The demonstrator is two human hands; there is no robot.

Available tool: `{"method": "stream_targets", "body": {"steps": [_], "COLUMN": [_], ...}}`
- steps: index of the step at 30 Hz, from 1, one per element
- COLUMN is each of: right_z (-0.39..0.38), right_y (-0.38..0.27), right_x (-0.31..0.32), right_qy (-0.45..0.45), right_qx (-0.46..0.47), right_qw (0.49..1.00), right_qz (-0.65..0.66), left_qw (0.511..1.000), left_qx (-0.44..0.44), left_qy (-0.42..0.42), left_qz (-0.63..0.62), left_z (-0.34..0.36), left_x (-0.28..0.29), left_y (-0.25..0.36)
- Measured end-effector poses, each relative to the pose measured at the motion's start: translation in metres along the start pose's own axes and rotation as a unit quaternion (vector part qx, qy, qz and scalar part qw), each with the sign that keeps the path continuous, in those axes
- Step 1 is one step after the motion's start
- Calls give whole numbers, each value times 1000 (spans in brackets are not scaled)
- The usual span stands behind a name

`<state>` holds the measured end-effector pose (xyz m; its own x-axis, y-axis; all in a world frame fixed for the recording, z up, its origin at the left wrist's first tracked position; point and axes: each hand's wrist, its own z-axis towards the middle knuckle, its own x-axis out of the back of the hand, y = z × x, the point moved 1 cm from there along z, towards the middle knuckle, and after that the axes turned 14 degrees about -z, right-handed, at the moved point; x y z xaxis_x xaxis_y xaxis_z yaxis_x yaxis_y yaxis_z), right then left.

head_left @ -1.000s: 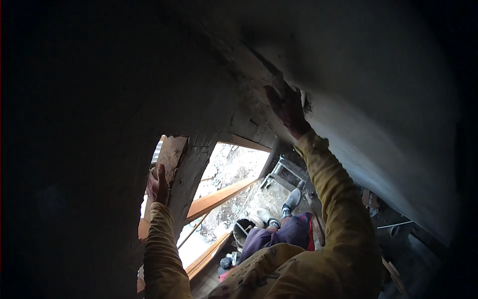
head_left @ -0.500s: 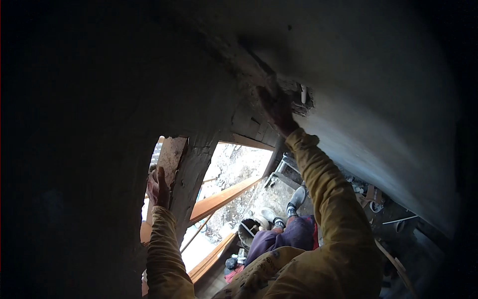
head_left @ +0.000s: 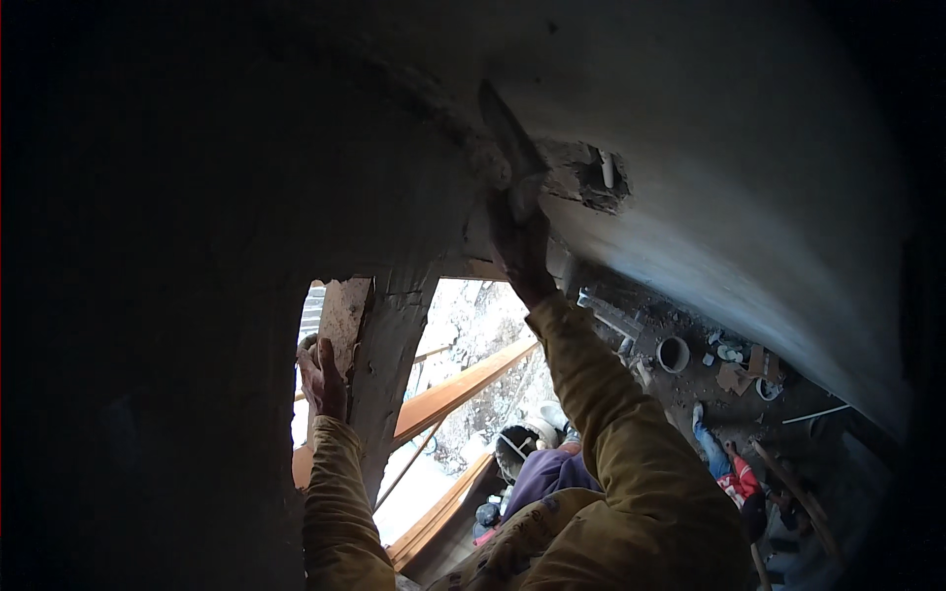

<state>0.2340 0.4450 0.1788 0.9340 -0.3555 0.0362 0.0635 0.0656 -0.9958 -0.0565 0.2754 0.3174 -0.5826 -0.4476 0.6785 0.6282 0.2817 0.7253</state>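
My right hand [head_left: 522, 241] is raised to the dark corner where two plastered walls meet. It is closed on the handle of a trowel [head_left: 507, 128], whose long pointed blade is directed upward against the wall. Right of the blade a rough hole [head_left: 591, 179] breaks the plaster, and a short white pipe [head_left: 607, 169] sticks out of it. Lower on the left, my left hand [head_left: 323, 379] grips a wooden board [head_left: 344, 320] at the edge of a bright opening. Its fingers are partly hidden in shadow.
Long wooden planks [head_left: 463, 389] slant across the opening. Far below are a dark bucket [head_left: 512, 451], a pale bucket [head_left: 673, 355], torn cardboard [head_left: 734, 378] and other debris. A person in red [head_left: 739, 481] is at the lower right; another person's cap [head_left: 487, 514] shows low in the middle.
My right hand has moved slightly left and down with the trowel, and its blade shows more clearly. The view has shifted, bringing the person in red into sight. My left hand stays at the board.
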Motion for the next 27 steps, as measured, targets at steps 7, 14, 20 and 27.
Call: {"method": "stream_targets", "body": {"steps": [7, 14, 20, 27], "right_z": [-12, -19, 3, -31], "right_y": [48, -4, 48, 4], "right_x": [-13, -14, -39, 1], "right_qy": [-32, 49, 70, -21], "right_qx": [-64, -52, 253, -93], "right_qw": [986, 997, 935, 993], "right_qz": [-149, 38, -239, 72], "left_qw": [1000, 1000, 1000, 1000], "left_qx": [-5, 0, 8, 3], "left_qy": [-1, -12, -8, 1], "left_qz": [23, -10, -5, -3], "left_z": [0, -1, -3, -3], "left_x": [1, -2, -1, 0], "left_y": [4, 6, 10, 4]}}
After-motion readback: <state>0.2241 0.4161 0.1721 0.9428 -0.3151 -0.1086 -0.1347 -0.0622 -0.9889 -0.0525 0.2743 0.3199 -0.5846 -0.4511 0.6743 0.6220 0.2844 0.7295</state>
